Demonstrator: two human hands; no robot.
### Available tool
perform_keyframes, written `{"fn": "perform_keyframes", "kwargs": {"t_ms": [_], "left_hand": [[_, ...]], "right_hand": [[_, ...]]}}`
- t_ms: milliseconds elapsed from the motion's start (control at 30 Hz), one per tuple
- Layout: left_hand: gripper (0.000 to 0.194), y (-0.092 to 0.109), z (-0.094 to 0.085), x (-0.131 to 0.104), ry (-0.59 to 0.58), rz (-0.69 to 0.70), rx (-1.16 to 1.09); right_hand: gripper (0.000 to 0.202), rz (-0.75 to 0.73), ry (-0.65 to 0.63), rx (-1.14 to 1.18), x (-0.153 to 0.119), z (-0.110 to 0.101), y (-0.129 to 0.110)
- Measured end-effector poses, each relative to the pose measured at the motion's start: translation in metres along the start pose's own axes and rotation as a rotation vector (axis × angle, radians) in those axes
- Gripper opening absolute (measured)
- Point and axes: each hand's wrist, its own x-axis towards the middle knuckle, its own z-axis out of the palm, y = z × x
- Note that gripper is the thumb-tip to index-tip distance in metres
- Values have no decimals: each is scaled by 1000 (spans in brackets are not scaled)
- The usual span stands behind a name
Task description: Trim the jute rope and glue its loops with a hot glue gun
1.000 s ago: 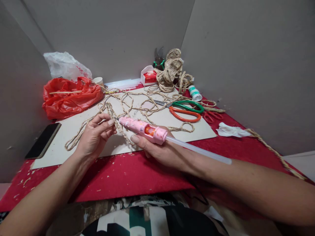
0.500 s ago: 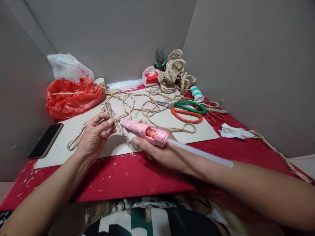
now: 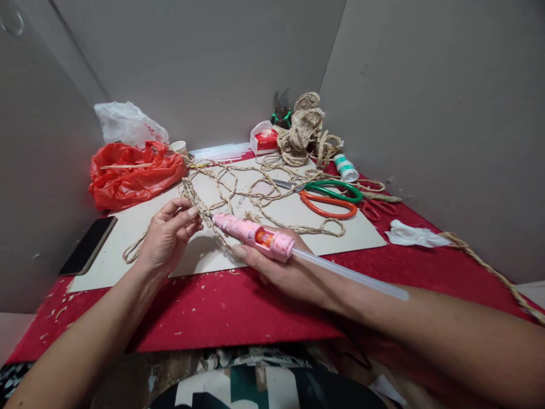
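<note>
My right hand (image 3: 279,266) grips a pink glue gun (image 3: 253,233) with a clear glue stick (image 3: 349,274) sticking out of its back along my forearm. Its nozzle points left at a braided jute rope (image 3: 196,204) that my left hand (image 3: 168,237) pinches between thumb and fingers. The rope runs on in loose loops (image 3: 251,190) over a beige cardboard sheet (image 3: 298,218) on the red tabletop (image 3: 221,307).
A red plastic bag (image 3: 131,173) and a white bag (image 3: 128,122) lie at the back left, a black phone (image 3: 87,253) at the left edge. Green and orange scissors (image 3: 327,199), a jute bundle (image 3: 304,130), a tissue box (image 3: 264,139) and a crumpled tissue (image 3: 415,234) lie to the right.
Both hands, the glue gun and the rope keep the same pose. The camera has tilted slightly, so everything sits a little lower and further right in the picture.
</note>
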Motion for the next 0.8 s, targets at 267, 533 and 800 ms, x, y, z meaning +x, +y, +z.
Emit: {"fn": "perform_keyframes", "kwargs": {"t_ms": [267,533,800], "left_hand": [[27,2,-1,2,14,7,8],[26,1,-3,5,30,4,10],[26,2,-4,7,72,10,6]], "right_hand": [[37,36,-14,32,0,-1,-2],[35,44,-4,11,1,-2,-5],[43,36,-36,-10,1,-3,-7]]}}
